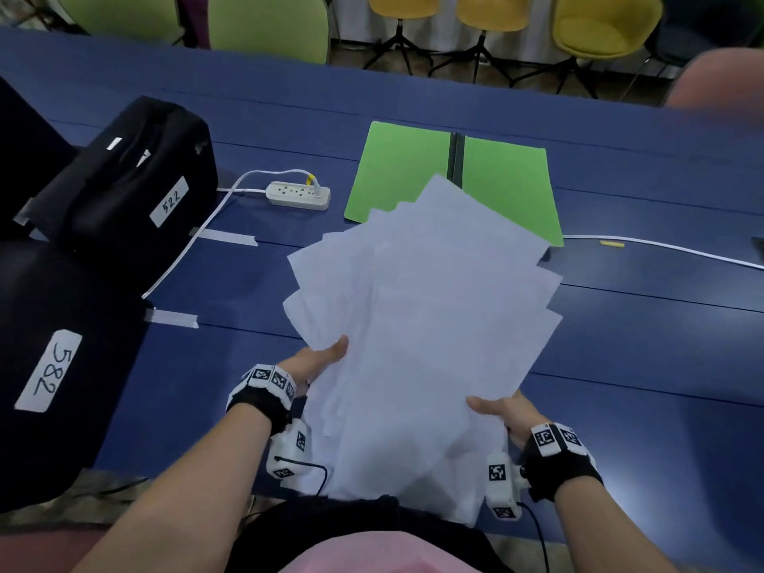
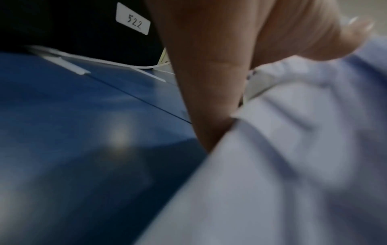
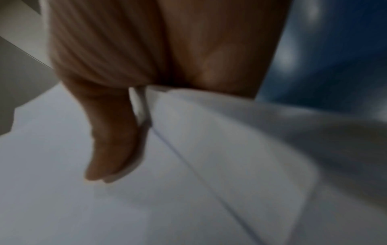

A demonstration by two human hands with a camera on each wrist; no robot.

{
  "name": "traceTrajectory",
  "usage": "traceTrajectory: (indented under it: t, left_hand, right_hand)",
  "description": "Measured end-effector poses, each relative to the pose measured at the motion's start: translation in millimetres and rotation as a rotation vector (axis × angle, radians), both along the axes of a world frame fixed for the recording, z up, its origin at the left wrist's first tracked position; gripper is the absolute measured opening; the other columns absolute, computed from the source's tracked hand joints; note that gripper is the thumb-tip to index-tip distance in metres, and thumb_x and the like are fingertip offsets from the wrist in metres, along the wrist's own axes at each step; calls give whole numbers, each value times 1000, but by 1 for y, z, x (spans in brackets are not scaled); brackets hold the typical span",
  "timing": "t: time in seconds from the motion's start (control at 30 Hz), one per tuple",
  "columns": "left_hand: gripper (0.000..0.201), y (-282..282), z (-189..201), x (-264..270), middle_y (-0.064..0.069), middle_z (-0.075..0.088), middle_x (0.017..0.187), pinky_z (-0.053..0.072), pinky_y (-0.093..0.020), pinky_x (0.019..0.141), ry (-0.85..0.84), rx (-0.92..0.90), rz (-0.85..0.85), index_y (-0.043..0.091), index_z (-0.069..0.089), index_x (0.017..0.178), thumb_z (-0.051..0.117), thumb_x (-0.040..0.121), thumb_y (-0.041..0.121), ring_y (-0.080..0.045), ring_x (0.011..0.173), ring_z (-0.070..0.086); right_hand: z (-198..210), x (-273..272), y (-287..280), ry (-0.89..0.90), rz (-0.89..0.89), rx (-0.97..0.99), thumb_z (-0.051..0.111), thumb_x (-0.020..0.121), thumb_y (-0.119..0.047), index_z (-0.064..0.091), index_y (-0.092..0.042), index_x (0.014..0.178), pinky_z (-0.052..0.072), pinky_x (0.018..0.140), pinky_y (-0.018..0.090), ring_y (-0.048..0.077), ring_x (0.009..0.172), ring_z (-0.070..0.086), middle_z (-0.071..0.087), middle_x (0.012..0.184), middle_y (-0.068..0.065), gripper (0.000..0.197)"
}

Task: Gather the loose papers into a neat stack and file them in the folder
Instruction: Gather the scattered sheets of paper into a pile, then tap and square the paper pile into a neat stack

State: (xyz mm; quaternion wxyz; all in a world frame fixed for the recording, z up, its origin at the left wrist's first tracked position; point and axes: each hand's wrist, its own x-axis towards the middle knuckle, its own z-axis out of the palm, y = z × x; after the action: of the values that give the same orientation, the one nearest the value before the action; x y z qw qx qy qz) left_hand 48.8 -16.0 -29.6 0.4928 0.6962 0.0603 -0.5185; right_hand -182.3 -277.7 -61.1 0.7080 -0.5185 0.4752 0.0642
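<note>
A fanned, uneven bundle of white papers [image 1: 421, 324] is held up over the blue table, its far corners overlapping the open green folder [image 1: 405, 167] that lies flat behind it. My left hand [image 1: 326, 357] grips the bundle's left edge, thumb on top. My right hand [image 1: 496, 407] grips the lower right edge, thumb across the top sheet. In the left wrist view the fingers [image 2: 209, 82] go under the papers [image 2: 293, 149]. In the right wrist view the thumb [image 3: 108, 140] lies on the papers [image 3: 209, 165].
A white power strip [image 1: 298, 195] with its cord lies left of the folder. Two black cases labelled 522 [image 1: 136, 179] and 582 [image 1: 49, 366] sit at the left. A white cable [image 1: 661, 248] runs along the right. Green and yellow chairs stand beyond the table [image 1: 661, 345].
</note>
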Motion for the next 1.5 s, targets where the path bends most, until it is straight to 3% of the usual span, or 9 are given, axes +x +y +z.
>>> traceTrajectory:
  t: [0.27, 0.43, 0.6, 0.77, 0.9, 1.07, 1.27, 1.4, 1.5]
  left_hand:
    - [54, -15, 4, -13, -9, 60, 129, 44, -42, 103, -114, 171, -64, 7, 53, 130, 74, 82, 18, -29, 120, 55]
    - [49, -29, 26, 4, -10, 60, 128, 43, -39, 102, -226, 53, 29, 4, 53, 126, 73, 82, 11, -27, 118, 56]
    - [43, -62, 113, 13, 8, 61, 106, 45, 1, 66, -479, -260, 99, 12, 51, 117, 72, 81, 3, 1, 93, 58]
    - [47, -50, 120, 21, 0, 71, 100, 50, -24, 86, -429, -212, 72, 8, 68, 100, 86, 63, 30, -15, 97, 67]
    - [62, -53, 98, 12, -6, 69, 108, 48, -34, 96, -380, -134, 210, 2, 63, 113, 86, 65, 34, -20, 103, 64]
    - [78, -71, 110, 7, -7, 58, 131, 44, -32, 101, -471, -186, 379, 1, 46, 135, 81, 72, 32, -22, 116, 57]
    - [28, -59, 148, 14, -1, 74, 99, 50, -33, 97, -480, -303, 279, 12, 70, 97, 82, 72, 17, -14, 96, 69]
    - [38, -54, 136, 15, 0, 67, 104, 53, -13, 78, -504, -253, 206, 4, 63, 107, 80, 73, 8, -10, 91, 65]
    - [61, -63, 117, 10, -5, 63, 121, 50, -24, 85, -516, -128, 211, -2, 59, 119, 82, 72, 28, -17, 102, 61]
  right_hand:
    - [-4, 34, 8, 186, 74, -149, 81, 69, -17, 50, 3, 126, 51, 92, 50, 36, 102, 65, 65, 114, 19, 68]
    - [31, 52, -1, 53, -27, -279, 76, 75, -13, 52, 4, 121, 53, 83, 40, 31, 95, 65, 65, 112, 18, 54]
    - [119, 83, -22, -294, -226, -434, 84, 65, -24, 58, -4, 111, 57, 78, 38, 24, 86, 69, 70, 101, 9, 56]
    - [171, 83, -23, -376, -194, -580, 80, 72, -12, 67, -10, 92, 53, 75, 25, 3, 80, 69, 71, 93, 0, 24]
    - [135, 77, 0, -245, -211, -547, 71, 80, -1, 52, 2, 121, 41, 69, 2, 15, 106, 55, 58, 114, 8, 45]
    - [128, 92, 6, -237, -325, -520, 76, 76, -10, 59, 4, 109, 54, 90, 37, 24, 91, 64, 67, 98, 12, 40]
    - [168, 83, -24, -401, -410, -527, 86, 63, -31, 49, -10, 126, 49, 89, 27, 13, 101, 63, 66, 113, -2, 76]
    - [151, 64, -27, -150, -184, -530, 83, 68, -32, 59, -11, 108, 46, 90, 25, 15, 97, 58, 63, 106, -1, 51]
    - [139, 61, -16, -103, -204, -481, 75, 78, -28, 60, -8, 112, 40, 82, 18, 15, 97, 52, 57, 108, 1, 41]
